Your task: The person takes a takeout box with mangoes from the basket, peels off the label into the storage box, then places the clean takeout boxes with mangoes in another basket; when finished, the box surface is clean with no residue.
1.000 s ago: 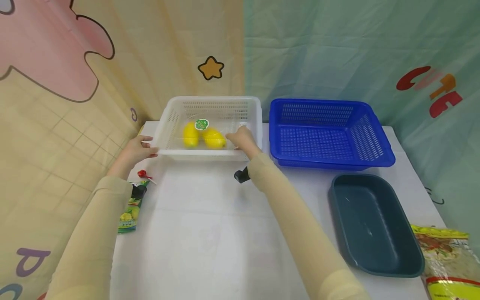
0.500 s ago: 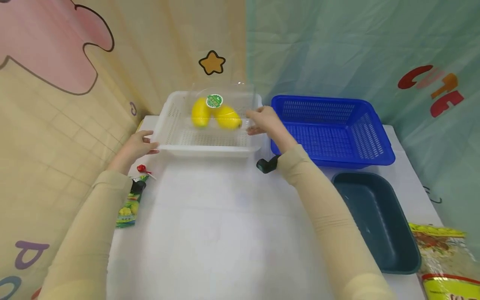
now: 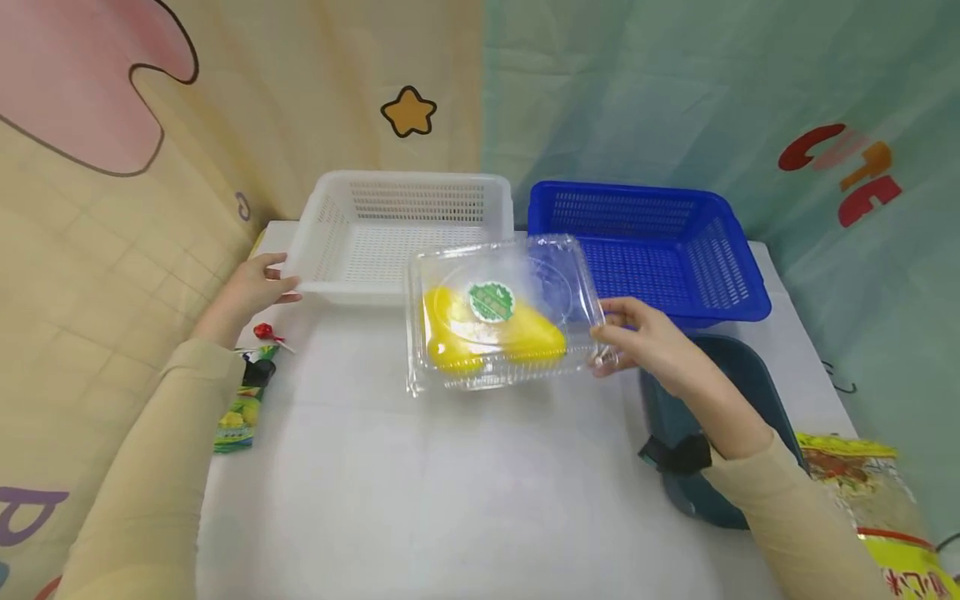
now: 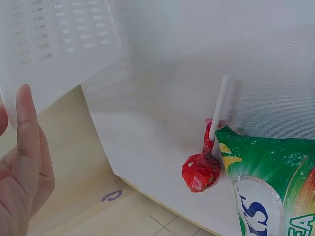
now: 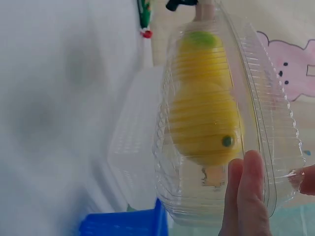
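My right hand [image 3: 660, 350] pinches the right end of a clear plastic clamshell box [image 3: 558, 287], thumb on one side and fingers on the other. Inside the box lie two yellow lemons [image 3: 453, 337], and a round green sticker [image 3: 491, 302] marks the lid. The box hangs tilted over the white table [image 3: 450, 492], in front of the white basket [image 3: 300, 250]. At that basket's left front corner is my left hand [image 3: 247, 292], its fingertips right at the rim. In the left wrist view the left fingers [image 4: 29, 132] extend straight beside the basket wall.
A blue basket [image 3: 720, 275] stands right of the white one, with a dark teal tub [image 3: 675, 408] in front. A red lollipop [image 4: 201, 169] and a green snack packet [image 4: 266, 167] lie near my left forearm. A yellow-ended food bag [image 3: 870, 483] lies at the right.
My right hand has lifted the clamshell box out of the white basket and brought it right and closer to me. The left hand stays at the basket's corner.
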`<act>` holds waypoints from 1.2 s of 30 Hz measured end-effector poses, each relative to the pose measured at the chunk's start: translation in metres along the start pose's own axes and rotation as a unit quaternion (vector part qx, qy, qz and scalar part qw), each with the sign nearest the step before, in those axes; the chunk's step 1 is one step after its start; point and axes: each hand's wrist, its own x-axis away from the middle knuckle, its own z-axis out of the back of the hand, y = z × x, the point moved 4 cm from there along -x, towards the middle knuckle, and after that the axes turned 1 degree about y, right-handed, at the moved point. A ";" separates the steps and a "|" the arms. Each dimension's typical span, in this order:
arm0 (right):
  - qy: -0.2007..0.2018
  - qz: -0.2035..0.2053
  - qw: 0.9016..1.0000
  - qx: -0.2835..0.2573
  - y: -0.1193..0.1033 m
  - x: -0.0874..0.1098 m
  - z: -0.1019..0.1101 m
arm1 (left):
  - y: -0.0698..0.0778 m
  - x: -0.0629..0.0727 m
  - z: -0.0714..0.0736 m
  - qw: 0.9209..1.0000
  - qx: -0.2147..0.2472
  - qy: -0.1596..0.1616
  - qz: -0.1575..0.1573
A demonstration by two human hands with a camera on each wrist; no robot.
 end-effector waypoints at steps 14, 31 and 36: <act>0.000 -0.062 0.996 -0.063 0.091 0.046 -0.044 | -0.007 -0.003 -0.005 1.000 0.012 0.022 -0.014; -0.006 -0.066 0.997 -0.027 0.113 0.047 -0.051 | 0.001 0.014 -0.017 0.980 -0.084 0.161 -0.078; -0.009 -0.066 0.997 -0.048 0.115 0.046 -0.053 | 0.016 0.049 -0.059 0.963 -0.057 0.219 -0.147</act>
